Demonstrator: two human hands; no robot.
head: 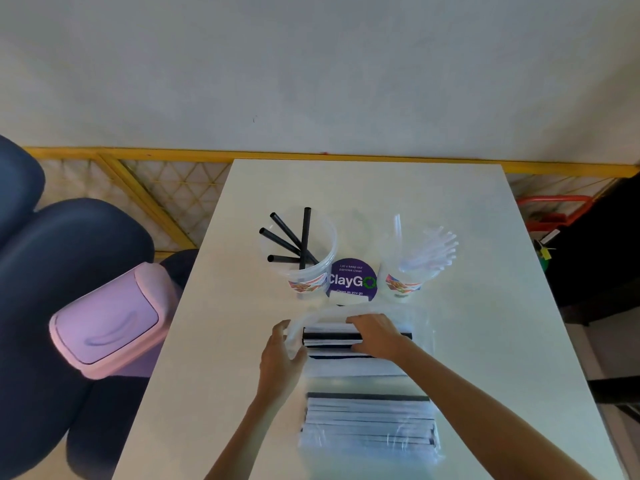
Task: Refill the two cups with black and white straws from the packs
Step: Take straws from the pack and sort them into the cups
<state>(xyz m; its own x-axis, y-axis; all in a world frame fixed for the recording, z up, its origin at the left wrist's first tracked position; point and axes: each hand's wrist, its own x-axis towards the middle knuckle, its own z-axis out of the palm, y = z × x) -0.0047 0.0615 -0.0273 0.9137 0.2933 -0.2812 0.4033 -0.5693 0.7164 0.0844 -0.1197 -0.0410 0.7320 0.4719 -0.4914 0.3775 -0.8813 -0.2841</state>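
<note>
Straws are the job. On the left, the cup with black straws (300, 252) holds only a few. My left hand (281, 351) pinches the open end of the far pack (356, 336). My right hand (375, 336) is curled around a bunch of straws in that pack, near the middle of the worktop (485, 341). I think I am pulling them out now. Next I need to sort black from white. The cup with white straws (408, 275) waits on the right.
</note>
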